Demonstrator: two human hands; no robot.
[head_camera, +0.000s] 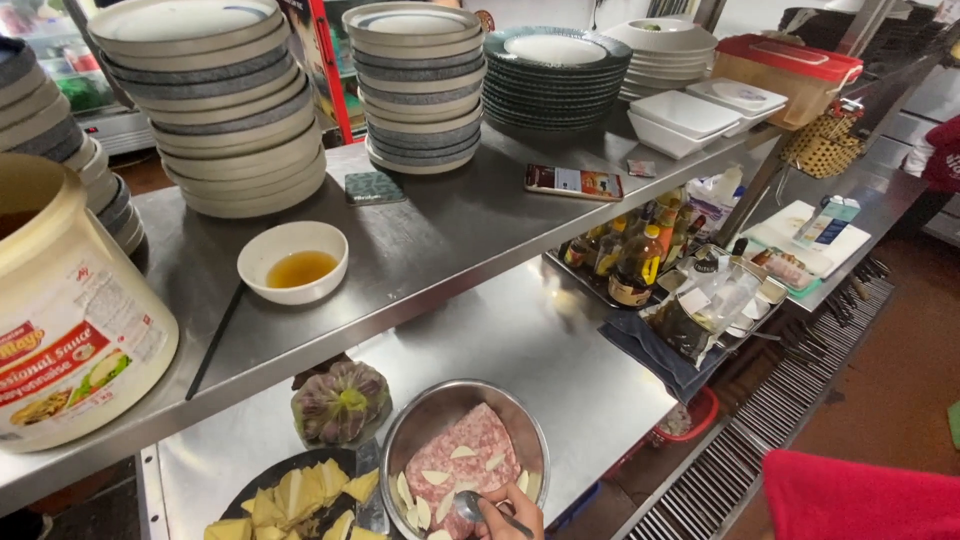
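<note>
Steel bowl (410, 440) of pink minced meat (462, 460) sits bottom centre; one hand (508, 515), side unclear, closed on a spoon (478, 507) angled up-left into it. Other hand out of frame.

A big cream tub (70, 310) stands at the shelf's left end, wearing a red, white and green label (55, 365). A flat red-and-white phone-like screen (574, 182) lies mid-shelf. A small white-and-teal carton (829, 221) stands on the far white board.
</note>
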